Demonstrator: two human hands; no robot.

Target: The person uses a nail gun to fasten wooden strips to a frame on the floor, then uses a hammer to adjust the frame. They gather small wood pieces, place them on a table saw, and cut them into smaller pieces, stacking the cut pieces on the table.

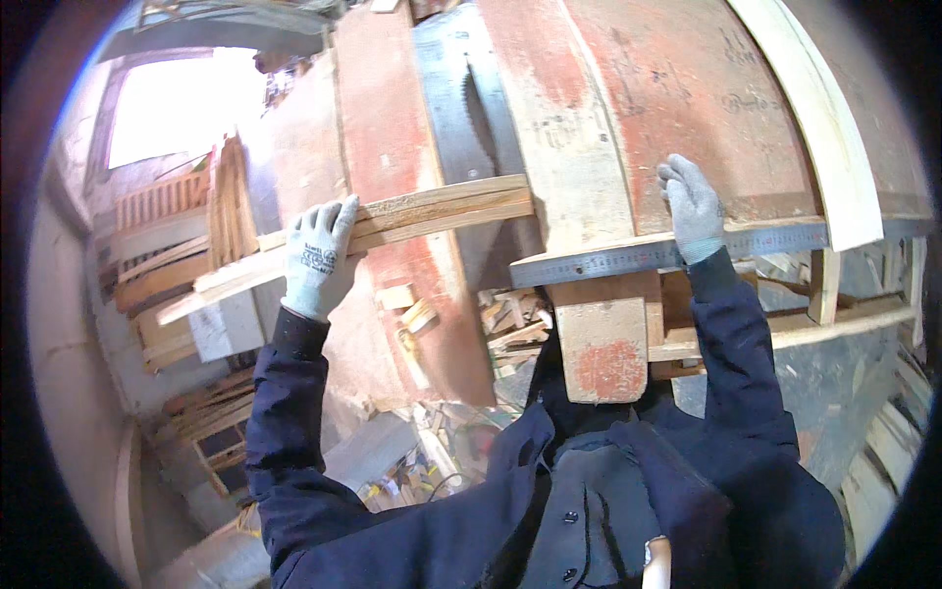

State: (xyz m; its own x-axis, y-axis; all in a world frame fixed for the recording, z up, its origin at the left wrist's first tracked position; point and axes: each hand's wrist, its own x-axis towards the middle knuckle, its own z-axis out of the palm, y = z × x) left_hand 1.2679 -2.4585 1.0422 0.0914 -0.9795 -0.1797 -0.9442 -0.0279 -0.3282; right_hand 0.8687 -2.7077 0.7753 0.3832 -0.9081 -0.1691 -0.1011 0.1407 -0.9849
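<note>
My left hand (320,257), in a pale grey glove, is wrapped round two long wooden strips (442,210) lying together. Their right ends reach over a metal plate (446,108) set in the bench, where a toothed saw blade (478,113) shows in a dark slot. My right hand (693,204), gloved alike, hovers at the bench's near edge with its fingers curled together; nothing shows in them. Just below that hand runs a steel ruler (608,265) along the edge.
The reddish worn bench top (687,88) spreads ahead, with a pale curved board (824,108) on its right. Small wood offcuts (417,309) lie on the near left part. A wooden block (601,344) juts toward me. Stacked timber (167,245) stands left.
</note>
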